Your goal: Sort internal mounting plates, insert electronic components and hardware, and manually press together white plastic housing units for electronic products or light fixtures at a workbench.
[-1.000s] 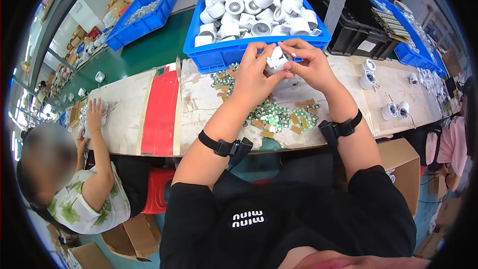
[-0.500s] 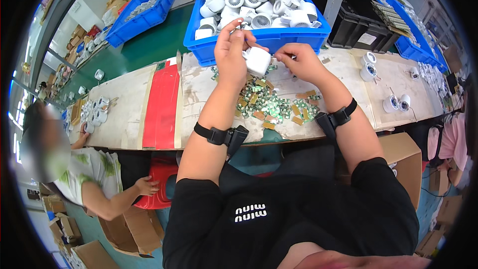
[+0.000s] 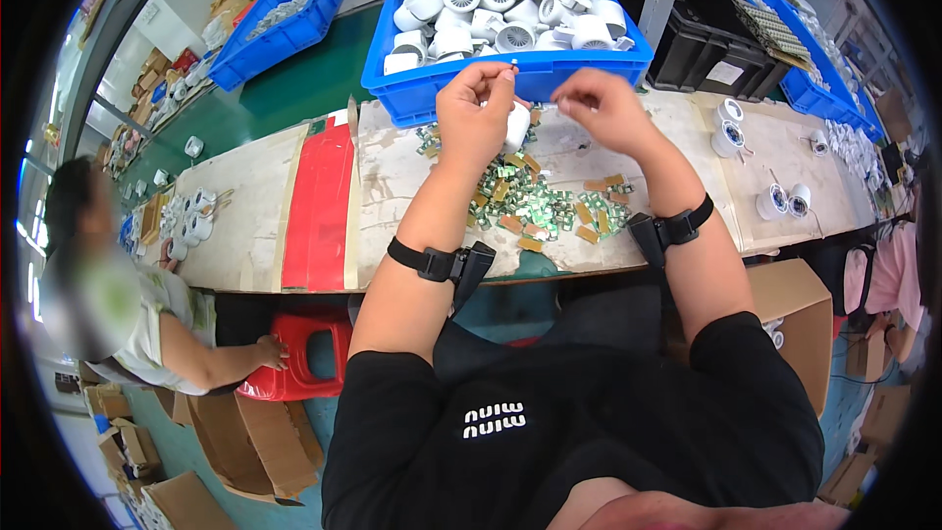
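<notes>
My left hand [image 3: 476,116] is raised over the bench, just in front of a large blue bin. It is closed around a white rounded plastic housing [image 3: 517,130], which pokes out beside the fingers; a tiny pale tip shows above the thumb. To its right, my right hand [image 3: 603,113] hovers a short way off, fingers curled together and somewhat blurred. Whatever it may be pinching is too small to make out. Below both hands lies a heap of small green circuit boards [image 3: 535,204], mixed with yellowish-brown board pieces [image 3: 587,234].
The blue bin [image 3: 510,74] is piled with white fan housings [image 3: 481,0]. A black crate [image 3: 702,59] and a metal post [image 3: 667,0] stand right of it. White round units [image 3: 771,201] sit on the right bench. At left, a co-worker [image 3: 147,304] reaches to a red stool [image 3: 294,353].
My left hand has turned, hiding more of the housing. My right hand has lifted slightly and shifted away from it. At left, the co-worker and red stool have moved left.
</notes>
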